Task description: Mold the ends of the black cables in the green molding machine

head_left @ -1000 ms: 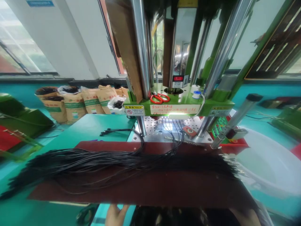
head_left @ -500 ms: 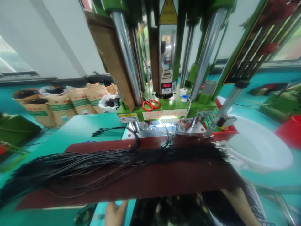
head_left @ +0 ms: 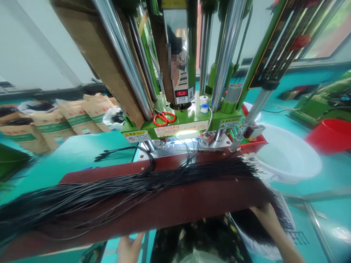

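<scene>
In the head view, a bundle of thin black cables (head_left: 153, 183) lies with its long axis along the reddish-brown board (head_left: 192, 204), loosely splayed at the board's left, silvery tips (head_left: 251, 165) pointing right. At the board's near edge are the left hand (head_left: 128, 249), thumb and finger parted, and the right hand (head_left: 265, 218); hidden fingertips leave me unable to tell whether either pinches it.

brown paper sacks (head_left: 71, 118) with green bands stand in a row at far left, dark stuff showing in some open tops. red-handled scissors (head_left: 163, 118) lie mid-view, blue-and-white spool (head_left: 204, 108) to their right. right side: red tray (head_left: 254, 147) by a wide white tub (head_left: 290, 178), red bucket (head_left: 333, 136) further right.
</scene>
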Demonstrator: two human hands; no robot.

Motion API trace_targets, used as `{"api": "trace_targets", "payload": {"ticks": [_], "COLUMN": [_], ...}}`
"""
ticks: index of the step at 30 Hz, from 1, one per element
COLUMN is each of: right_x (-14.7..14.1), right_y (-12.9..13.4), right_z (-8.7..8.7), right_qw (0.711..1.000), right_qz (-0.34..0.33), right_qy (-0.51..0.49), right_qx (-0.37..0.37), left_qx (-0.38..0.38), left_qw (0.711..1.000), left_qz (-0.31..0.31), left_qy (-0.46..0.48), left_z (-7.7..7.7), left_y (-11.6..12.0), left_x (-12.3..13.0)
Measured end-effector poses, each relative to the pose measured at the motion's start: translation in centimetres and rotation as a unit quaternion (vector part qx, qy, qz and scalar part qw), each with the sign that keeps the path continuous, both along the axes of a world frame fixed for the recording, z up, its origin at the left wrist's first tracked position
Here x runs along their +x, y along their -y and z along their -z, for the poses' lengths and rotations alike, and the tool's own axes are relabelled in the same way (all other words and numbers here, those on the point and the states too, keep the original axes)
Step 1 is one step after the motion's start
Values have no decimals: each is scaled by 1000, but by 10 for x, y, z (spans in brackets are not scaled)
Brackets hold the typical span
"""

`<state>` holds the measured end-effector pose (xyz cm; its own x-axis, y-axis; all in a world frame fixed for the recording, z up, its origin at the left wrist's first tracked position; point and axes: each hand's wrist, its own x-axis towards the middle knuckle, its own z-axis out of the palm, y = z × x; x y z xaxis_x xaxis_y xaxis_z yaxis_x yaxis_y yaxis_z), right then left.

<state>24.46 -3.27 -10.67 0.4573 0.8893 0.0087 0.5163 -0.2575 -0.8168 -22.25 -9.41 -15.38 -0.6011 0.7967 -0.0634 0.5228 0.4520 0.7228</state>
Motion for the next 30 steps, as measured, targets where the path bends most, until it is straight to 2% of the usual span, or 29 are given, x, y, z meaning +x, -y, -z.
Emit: {"api": "trace_targets", "payload": {"ticks": [5, 10, 15, 19, 20, 22, 24, 25, 26, 28, 30], "right_x": [1, 1, 1, 7, 9, 13, 16, 17, 18, 20, 20], "right_y": [0, -1, -1, 2, 3, 5, 6, 7, 7, 6, 5], "right_z": [1, 2, 6, 4, 3, 1, 1, 2, 3, 6, 9], "right_qw": [999, 1000, 1000, 997, 995, 991, 989, 989, 989, 989, 989], "right_qz": [-17, -18, -23, -82, -100, -131, -145, -145, -144, -141, -142], "right_qy": [-3, -3, 5, 5, 5, 6, 11, 17, 24, 38, 45], "right_qx": [-29, -10, -4, 2, 5, 11, 15, 14, 12, 7, 5], "left_qx": [-22, -45, -29, -35, -70, -193, -315, -340, -337, -268, -146], "left_qw": [999, 999, 999, 998, 995, 972, 926, 907, 893, 865, 832], "left_qz": [-5, -8, 5, 38, 59, 110, 169, 208, 260, 400, 522], "left_qy": [-25, -18, -19, -34, -46, -82, -120, -136, -146, -141, -117], "left_z": [0, -9, -15, -25, -32, -54, -84, -101, -117, -147, -167], "left_y": [3, 0, -7, -9, -9, -7, -4, -3, -2, -6, -20], "left_x": [5, 9, 10, 6, 4, 1, 6, 12, 22, 49, 84]}}
